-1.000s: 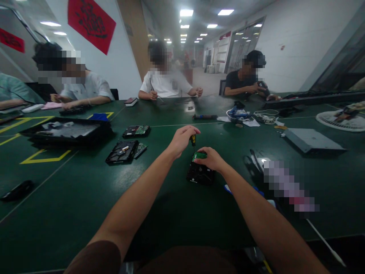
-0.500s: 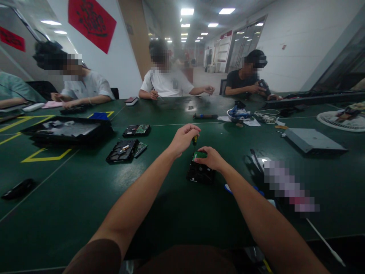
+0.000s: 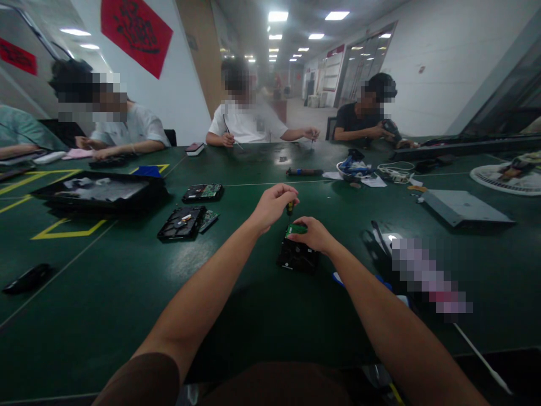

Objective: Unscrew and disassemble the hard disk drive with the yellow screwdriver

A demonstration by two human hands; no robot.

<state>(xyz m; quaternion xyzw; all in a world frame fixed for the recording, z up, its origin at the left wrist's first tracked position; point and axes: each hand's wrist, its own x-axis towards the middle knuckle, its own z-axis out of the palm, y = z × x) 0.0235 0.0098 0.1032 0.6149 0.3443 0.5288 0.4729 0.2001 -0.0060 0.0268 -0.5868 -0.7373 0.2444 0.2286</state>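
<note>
My left hand (image 3: pixel 274 208) pinches the yellow-and-black handle of a screwdriver (image 3: pixel 289 208), which stands upright over the far end of a black hard drive (image 3: pixel 296 258). Its tip is hidden or too small to make out. A green circuit board (image 3: pixel 293 229) shows on the drive's far part. From the right, my right hand (image 3: pixel 316 234) grips the drive by this end, thumb and fingers around the board's edge. The drive lies on the green table (image 3: pixel 236 304).
To the left lie a hard drive (image 3: pixel 180 224), a loose circuit board (image 3: pixel 208 220) and another drive (image 3: pixel 203 192). A black tray (image 3: pixel 139 197) stands farther left. At right are a grey metal box (image 3: pixel 467 207) and a blurred-out phone-like object. Several people sit across the table.
My left hand and the screwdriver have shifted very slightly to the right. The right hand keeps its hold, and the drive has not visibly moved.
</note>
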